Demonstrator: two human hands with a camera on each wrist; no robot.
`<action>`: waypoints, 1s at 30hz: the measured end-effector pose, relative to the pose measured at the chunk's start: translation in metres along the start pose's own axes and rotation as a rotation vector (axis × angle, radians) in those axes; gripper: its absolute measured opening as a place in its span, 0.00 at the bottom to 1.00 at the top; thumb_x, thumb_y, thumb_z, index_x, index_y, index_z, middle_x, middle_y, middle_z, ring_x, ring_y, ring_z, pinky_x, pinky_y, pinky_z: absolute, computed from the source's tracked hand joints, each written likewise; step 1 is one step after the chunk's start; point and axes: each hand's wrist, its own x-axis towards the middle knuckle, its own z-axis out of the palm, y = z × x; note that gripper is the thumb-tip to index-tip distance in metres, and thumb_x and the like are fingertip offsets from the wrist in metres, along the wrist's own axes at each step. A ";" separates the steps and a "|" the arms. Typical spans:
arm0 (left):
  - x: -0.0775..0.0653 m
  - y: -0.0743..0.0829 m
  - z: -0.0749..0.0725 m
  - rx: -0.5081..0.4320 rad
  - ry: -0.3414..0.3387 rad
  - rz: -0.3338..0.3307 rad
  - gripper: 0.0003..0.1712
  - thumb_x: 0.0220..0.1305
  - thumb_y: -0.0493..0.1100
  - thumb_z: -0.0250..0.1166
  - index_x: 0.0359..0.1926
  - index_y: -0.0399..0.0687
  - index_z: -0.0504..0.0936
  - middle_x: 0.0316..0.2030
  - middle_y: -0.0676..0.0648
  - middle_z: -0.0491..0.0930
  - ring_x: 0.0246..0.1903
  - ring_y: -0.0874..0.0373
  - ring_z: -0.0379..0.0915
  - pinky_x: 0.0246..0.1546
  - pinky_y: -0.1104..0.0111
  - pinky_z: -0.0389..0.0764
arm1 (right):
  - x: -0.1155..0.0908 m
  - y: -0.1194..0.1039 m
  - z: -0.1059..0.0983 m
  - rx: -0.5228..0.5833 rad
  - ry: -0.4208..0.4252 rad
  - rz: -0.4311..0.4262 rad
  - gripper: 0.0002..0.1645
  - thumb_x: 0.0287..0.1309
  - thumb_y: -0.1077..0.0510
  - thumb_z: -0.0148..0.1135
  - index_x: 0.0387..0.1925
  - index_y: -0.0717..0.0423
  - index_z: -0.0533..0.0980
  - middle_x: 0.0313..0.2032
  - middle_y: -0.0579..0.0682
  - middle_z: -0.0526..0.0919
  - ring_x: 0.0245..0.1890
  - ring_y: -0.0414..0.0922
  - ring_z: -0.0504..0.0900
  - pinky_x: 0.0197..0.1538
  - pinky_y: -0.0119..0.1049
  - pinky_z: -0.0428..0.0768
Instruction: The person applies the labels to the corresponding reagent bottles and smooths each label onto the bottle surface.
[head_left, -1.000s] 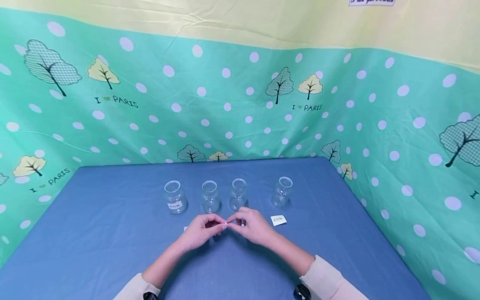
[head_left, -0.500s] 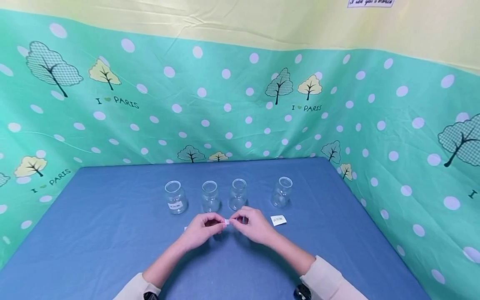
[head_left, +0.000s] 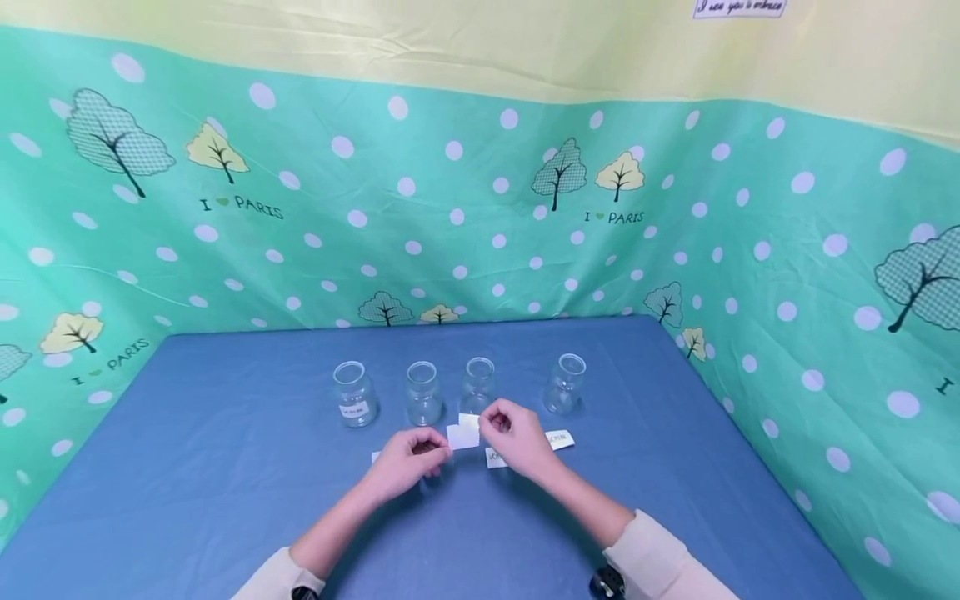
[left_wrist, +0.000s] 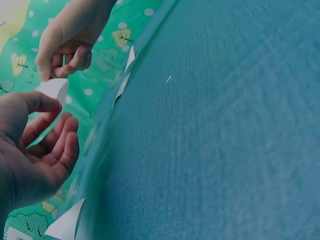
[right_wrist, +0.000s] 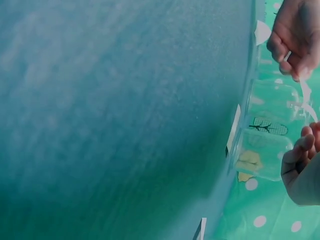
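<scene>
Between both hands is a small white sticker label, its two flaps spread at an angle like a sticker parting from its backing. My left hand pinches the left flap between thumb and forefinger. My right hand pinches the upper right part with its fingertips. In the right wrist view, two white strips meet between the hands. A handwritten label lies partly hidden under the right hand, and another label lies just beyond it. Beside the left hand a white label corner peeks out.
Behind the hands stand a glass jar bearing a written label, two plain jars close together, one jar left of the other jar, and a further jar to the right. A patterned curtain rises behind the blue table.
My right hand has lifted and moved slightly right, away from the left fingertips. The white sticker has spread into two visible flaps, and a label under the right hand has come into view.
</scene>
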 end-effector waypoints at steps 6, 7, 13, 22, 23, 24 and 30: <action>-0.012 0.018 0.003 -0.018 0.002 -0.059 0.07 0.60 0.35 0.60 0.34 0.31 0.78 0.26 0.29 0.77 0.17 0.58 0.72 0.19 0.66 0.76 | 0.003 0.005 -0.003 0.038 0.087 0.064 0.05 0.51 0.62 0.57 0.24 0.51 0.77 0.19 0.43 0.74 0.21 0.36 0.70 0.28 0.26 0.70; -0.011 0.014 0.003 -0.023 0.000 -0.064 0.07 0.60 0.35 0.60 0.34 0.32 0.78 0.26 0.30 0.77 0.16 0.59 0.72 0.19 0.67 0.75 | 0.003 0.006 -0.003 0.031 0.093 0.065 0.05 0.51 0.62 0.57 0.25 0.51 0.77 0.19 0.43 0.74 0.21 0.36 0.70 0.28 0.26 0.70; -0.004 -0.016 0.006 -0.037 -0.024 -0.122 0.09 0.60 0.40 0.61 0.35 0.36 0.78 0.22 0.45 0.78 0.13 0.61 0.71 0.16 0.69 0.74 | 0.005 0.009 -0.003 -0.003 0.088 0.075 0.05 0.51 0.61 0.58 0.24 0.50 0.78 0.19 0.41 0.73 0.21 0.35 0.70 0.29 0.26 0.70; -0.005 -0.017 0.007 -0.007 -0.018 -0.189 0.07 0.59 0.39 0.59 0.34 0.37 0.77 0.19 0.49 0.75 0.09 0.64 0.70 0.12 0.69 0.74 | 0.004 0.009 -0.004 -0.019 0.043 0.059 0.05 0.52 0.60 0.58 0.24 0.49 0.78 0.19 0.41 0.73 0.21 0.34 0.70 0.29 0.26 0.70; -0.006 -0.017 0.006 -0.004 -0.020 -0.198 0.07 0.59 0.39 0.59 0.34 0.37 0.77 0.19 0.49 0.75 0.08 0.64 0.70 0.12 0.69 0.74 | 0.004 0.010 -0.004 -0.019 0.034 0.062 0.05 0.52 0.60 0.59 0.24 0.49 0.78 0.18 0.40 0.73 0.21 0.34 0.70 0.29 0.26 0.70; -0.006 -0.017 0.006 -0.002 -0.021 -0.205 0.07 0.60 0.38 0.58 0.35 0.36 0.77 0.19 0.48 0.75 0.08 0.64 0.70 0.12 0.69 0.74 | 0.003 0.010 -0.004 -0.020 0.026 0.062 0.05 0.52 0.60 0.59 0.24 0.48 0.78 0.18 0.40 0.73 0.21 0.34 0.70 0.29 0.26 0.70; -0.009 -0.017 0.003 0.005 -0.026 -0.242 0.08 0.60 0.38 0.58 0.35 0.36 0.77 0.19 0.48 0.75 0.08 0.64 0.70 0.12 0.69 0.75 | 0.001 0.010 -0.004 -0.021 0.011 0.056 0.04 0.53 0.60 0.58 0.26 0.50 0.78 0.19 0.41 0.73 0.21 0.34 0.70 0.28 0.26 0.70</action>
